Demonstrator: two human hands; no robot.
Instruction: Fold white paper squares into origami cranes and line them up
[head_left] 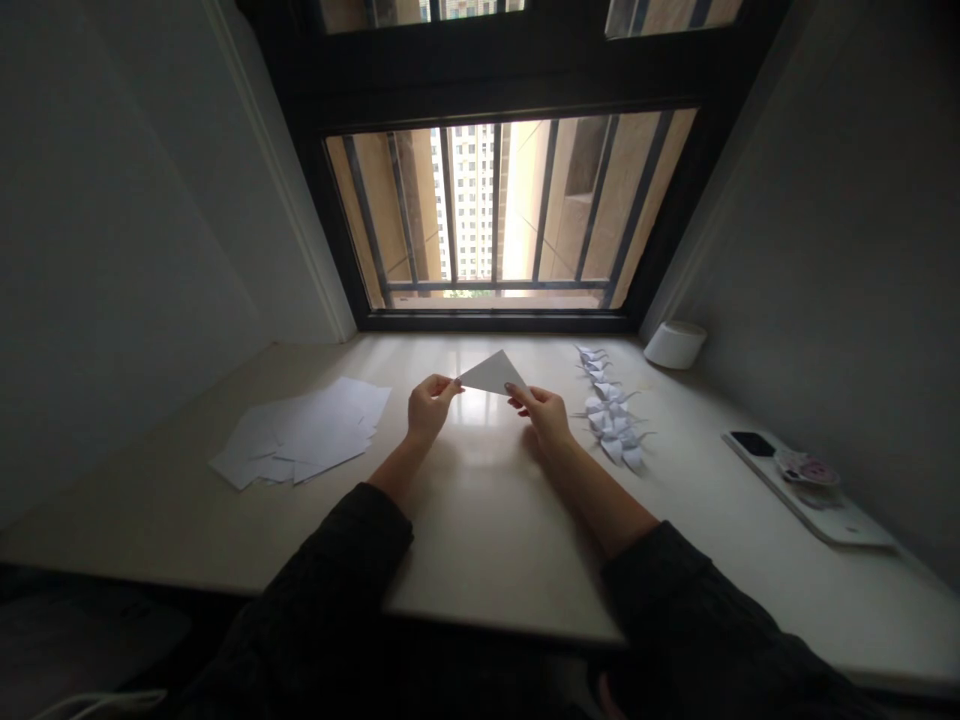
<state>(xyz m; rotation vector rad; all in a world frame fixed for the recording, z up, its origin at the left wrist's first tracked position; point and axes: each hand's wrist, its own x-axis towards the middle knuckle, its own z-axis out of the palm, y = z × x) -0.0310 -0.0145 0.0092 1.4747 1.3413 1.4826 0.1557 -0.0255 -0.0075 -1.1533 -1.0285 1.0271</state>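
Between my two hands a folded paper triangle (491, 371) is held up over the sill, its peak pointing toward the window. My left hand (431, 405) pinches the left corner between thumb and fingers. At the right corner, my right hand (544, 412) grips the paper with the thumb on top. To the left lies a loose, overlapping pile of white paper sheets (322, 425). Several folded paper cranes (611, 410) stand in a cluster just right of my right hand.
A pale, glossy windowsill (480, 540) spans the view below a dark-framed, barred window (495, 322). At the back right corner stands a white cup-like object (675, 345). A phone (847, 520) with a round pink-and-white attachment lies by the right wall.
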